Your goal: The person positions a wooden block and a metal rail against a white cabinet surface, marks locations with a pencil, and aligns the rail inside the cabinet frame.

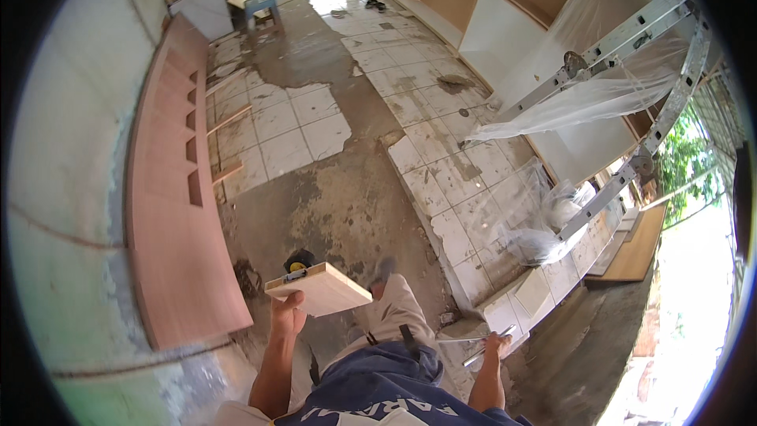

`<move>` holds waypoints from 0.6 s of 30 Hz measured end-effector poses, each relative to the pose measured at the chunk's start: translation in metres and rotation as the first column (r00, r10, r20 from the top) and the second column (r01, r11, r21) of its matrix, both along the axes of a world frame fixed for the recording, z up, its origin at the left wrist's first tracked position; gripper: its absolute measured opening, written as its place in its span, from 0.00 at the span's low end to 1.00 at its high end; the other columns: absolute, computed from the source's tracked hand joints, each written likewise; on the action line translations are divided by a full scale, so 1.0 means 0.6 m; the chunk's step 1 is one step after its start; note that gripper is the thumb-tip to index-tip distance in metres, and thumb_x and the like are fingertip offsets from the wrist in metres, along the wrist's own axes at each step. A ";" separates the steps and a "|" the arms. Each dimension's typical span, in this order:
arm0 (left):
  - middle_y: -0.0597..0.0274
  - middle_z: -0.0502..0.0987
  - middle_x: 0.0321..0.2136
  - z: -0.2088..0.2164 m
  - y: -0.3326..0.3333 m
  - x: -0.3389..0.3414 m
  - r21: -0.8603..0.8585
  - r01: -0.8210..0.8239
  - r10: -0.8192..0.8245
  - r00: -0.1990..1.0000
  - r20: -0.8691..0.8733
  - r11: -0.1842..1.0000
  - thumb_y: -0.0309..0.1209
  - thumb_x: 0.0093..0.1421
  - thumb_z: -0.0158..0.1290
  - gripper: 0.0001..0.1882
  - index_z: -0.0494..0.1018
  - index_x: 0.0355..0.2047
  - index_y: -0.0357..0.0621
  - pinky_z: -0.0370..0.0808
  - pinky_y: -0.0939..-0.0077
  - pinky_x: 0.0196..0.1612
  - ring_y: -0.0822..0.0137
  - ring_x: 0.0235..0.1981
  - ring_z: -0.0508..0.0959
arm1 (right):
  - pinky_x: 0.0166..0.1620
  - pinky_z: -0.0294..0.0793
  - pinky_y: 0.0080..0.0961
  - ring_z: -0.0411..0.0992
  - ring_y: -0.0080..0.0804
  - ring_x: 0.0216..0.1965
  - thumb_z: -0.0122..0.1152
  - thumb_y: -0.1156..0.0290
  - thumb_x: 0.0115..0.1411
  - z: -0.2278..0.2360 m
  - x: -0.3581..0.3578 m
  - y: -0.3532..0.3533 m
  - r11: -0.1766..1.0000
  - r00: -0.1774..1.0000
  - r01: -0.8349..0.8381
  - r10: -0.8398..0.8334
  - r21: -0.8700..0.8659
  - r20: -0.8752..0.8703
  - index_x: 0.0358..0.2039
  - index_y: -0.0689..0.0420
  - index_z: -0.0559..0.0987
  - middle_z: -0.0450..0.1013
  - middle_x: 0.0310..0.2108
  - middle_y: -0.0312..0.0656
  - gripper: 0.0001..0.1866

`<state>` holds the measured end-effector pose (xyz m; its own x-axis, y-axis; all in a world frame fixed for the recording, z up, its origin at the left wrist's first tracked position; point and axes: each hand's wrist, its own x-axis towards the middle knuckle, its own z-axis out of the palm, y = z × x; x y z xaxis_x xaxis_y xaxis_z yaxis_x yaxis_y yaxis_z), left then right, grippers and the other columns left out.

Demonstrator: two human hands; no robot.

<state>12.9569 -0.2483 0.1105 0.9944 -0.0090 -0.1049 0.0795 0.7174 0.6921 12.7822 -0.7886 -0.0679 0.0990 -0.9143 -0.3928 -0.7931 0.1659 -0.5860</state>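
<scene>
My left hand [287, 317] grips the near edge of a pale wooden board [325, 292], its thumb on the face. At the board's far edge sits a black and yellow tool [298, 262] that looks like a tape measure; whether my fingers hold it too is hidden. Off to the right, my right hand [497, 342] is closed around a thin silver metal tool [461, 339]. Its straight bars stick out from the fist, like a metal square, but its full shape cannot be made out.
A long pinkish wooden panel [169, 229] with cutouts leans along the left wall. An aluminium ladder [603, 193], draped with plastic sheeting [583, 106], stands at right by white cabinets [505, 55]. Broken floor tiles [430, 181] edge bare concrete [323, 205]. A stool [262, 12] stands far off.
</scene>
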 end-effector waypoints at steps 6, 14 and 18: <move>0.59 0.75 0.55 -0.009 -0.048 0.344 -0.006 0.056 -0.056 0.998 0.000 0.998 0.26 0.57 0.63 0.29 0.69 0.59 0.44 0.67 0.55 0.64 0.56 0.60 0.72 | 0.21 0.86 0.40 0.78 0.46 0.21 0.59 0.79 0.55 -0.050 0.257 0.010 0.927 0.834 0.360 -0.371 0.108 0.408 0.46 0.65 0.63 0.74 0.32 0.56 0.19; 0.57 0.77 0.51 0.086 -0.108 0.725 -0.012 0.028 -0.029 0.987 -0.160 1.000 0.22 0.57 0.62 0.27 0.70 0.57 0.41 0.72 0.55 0.60 0.57 0.55 0.76 | 0.16 0.76 0.30 0.78 0.38 0.20 0.64 0.74 0.59 0.021 0.804 0.019 0.926 0.815 0.320 -0.377 0.201 0.439 0.41 0.64 0.70 0.78 0.32 0.50 0.14; 0.57 0.77 0.53 0.138 -0.136 0.917 0.030 0.027 -0.025 0.997 -0.079 0.999 0.26 0.62 0.59 0.25 0.70 0.59 0.42 0.71 0.52 0.62 0.56 0.56 0.76 | 0.12 0.69 0.26 0.81 0.37 0.20 0.62 0.73 0.63 0.076 1.088 0.048 0.968 0.817 0.133 -0.230 0.214 0.529 0.53 0.62 0.63 0.78 0.29 0.48 0.23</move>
